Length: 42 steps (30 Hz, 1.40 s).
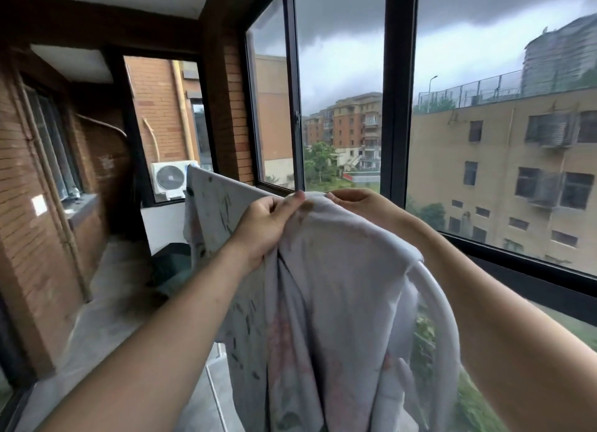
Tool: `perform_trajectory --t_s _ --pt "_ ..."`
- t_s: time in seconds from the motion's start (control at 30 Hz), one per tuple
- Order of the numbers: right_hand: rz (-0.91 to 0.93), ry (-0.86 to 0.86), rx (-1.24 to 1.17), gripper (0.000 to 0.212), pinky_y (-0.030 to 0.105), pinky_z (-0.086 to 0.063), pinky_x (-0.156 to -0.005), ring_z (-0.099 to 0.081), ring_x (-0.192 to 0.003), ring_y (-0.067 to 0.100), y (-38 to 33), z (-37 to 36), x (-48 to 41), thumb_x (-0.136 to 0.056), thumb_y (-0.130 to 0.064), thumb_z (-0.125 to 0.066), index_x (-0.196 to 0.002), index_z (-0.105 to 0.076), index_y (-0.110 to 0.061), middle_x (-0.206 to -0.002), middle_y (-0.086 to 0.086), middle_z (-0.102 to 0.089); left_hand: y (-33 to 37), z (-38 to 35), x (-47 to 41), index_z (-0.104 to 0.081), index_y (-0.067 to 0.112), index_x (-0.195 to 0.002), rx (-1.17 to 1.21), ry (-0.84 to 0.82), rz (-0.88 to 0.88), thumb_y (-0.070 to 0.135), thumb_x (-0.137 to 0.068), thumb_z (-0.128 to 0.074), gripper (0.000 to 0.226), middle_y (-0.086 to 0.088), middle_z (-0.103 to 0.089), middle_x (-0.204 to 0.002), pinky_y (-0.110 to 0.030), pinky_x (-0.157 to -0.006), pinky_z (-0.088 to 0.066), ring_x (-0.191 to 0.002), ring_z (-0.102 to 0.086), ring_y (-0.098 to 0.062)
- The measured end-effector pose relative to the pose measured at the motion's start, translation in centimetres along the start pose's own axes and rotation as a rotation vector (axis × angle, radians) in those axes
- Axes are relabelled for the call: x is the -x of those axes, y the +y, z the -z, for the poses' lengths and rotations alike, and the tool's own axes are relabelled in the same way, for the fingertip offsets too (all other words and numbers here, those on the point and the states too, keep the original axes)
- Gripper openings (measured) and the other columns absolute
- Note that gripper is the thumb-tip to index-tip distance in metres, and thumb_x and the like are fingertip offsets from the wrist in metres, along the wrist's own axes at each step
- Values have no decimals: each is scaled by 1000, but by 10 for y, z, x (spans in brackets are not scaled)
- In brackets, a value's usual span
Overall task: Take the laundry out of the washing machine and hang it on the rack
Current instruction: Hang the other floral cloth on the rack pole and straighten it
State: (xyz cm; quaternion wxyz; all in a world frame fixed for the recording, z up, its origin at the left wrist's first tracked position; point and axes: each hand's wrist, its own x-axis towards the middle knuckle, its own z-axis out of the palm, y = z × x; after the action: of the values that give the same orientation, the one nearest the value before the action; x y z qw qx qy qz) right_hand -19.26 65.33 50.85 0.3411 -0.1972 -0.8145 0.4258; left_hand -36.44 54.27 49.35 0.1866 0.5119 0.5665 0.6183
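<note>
my left hand [268, 224] pinches white garment [339, 270] at frame centre, right hand [358, 202] grips same top edge just beside; held high to drape over what looks like rack rail [447, 309], lower right.

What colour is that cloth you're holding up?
White cloth with faint pink and dark markings; head view shows it best.

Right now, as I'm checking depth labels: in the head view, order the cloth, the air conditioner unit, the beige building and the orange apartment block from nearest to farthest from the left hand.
1. cloth: pinched in the left hand.
2. air conditioner unit: outside the far left window.
3. beige building: across, on the right.
4. orange apartment block: distant, centre.
</note>
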Motion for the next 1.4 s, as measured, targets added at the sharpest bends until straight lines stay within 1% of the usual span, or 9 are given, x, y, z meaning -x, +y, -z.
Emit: perform_trajectory --t_s 0.17,0.37,0.5,0.7,0.77,0.87,1.0,1.2,1.4 --pt "-30 121 57 19 16 -49 -75 -64 -79 -4 0 -3 -14 -98 -30 -60 -88 -77 -29 -89 -16 -75 -16 7 -19 -70 10 -93 112 -62 39 52 -59 -80 55 -1 -74 -89 -36 -77 -51 -83 -68 -17" --pt "106 211 246 24 25 -43 -70 -55 -72 5 2 -4 -38 -94 -32 -65 -85 -77 -13 -82 4 -76 -26 10 -32 -63 25 -93 48 102 9 44 -62 -66 37 0 -73 -91 -35 -76 -50 -86 -66 -15" --pt "149 229 218 13 18 -51 -65 -66 -72 2 0 -7 -58 -87 -32 -73 -76 -77 -38 -83 -8 -77 -30 18 -40 -61 29 -85 -170 182 -93 47 -70 -59 23 8 -70 -85 -31 -73 -47 -82 -63 -9" --pt "98 120 113 15 15 -44 -51 -57 -62 11 -5 -16 -94 -90 -18 -70 -82 -77 -8 -79 19 -72 -35 35 -65 -70 27 -78 -181 252 -87 40 -74 -63 15 6 -70 -79 -29 -71 -47 -80 -65 -16" --pt "51 82 52 13 12 -43 -47 -56 -57 10 -8 -25 -108 -90 -15 -69 -79 -76 -13 -73 10 -68 -37 42 -72 -73 24 -73 -16 258 19 32 -74 -67 10 -1 -72 -79 -32 -73 -49 -82 -65 -22" --pt "-12 17 18 19 6 -42 -44 -56 -47 -3 -11 -39 -123 -94 -12 -63 -107 -70 -1 -70 2 -63 -43 51 -84 -77 22 -71 106 274 143 24 -73 -67 10 -3 -75 -79 -30 -73 -52 -85 -67 -25" --pt "-65 -55 38 34 3 -33 -38 -50 -37 -11 -9 -51 -136 -101 -13 -49 -125 -58 9 -39 -18 -54 -55 54 -96 -79 22 -77 102 266 197 29 -66 -67 17 -5 -76 -88 -35 -79 -53 -93 -68 -26" --pt "-149 -95 -52 36 7 -37 -36 -51 -35 -7 -1 -61 -146 -101 -15 -49 -127 -57 9 -37 -19 -54 -68 59 -104 -80 18 -89 216 240 270 33 -67 -72 28 -8 -76 -99 -43 -97 -52 -103 -69 -28" --pt "-110 -152 -64 9 6 -38 -38 -53 -38 -10 0 -66 -152 -101 -13 -47 -105 -55 -11 -40 -22 -56 -74 71 -112 -79 21 -77 326 236 267 30 -66 -79 14 -9 -76 -98 -35 -81 -55 -99 -69 -28"
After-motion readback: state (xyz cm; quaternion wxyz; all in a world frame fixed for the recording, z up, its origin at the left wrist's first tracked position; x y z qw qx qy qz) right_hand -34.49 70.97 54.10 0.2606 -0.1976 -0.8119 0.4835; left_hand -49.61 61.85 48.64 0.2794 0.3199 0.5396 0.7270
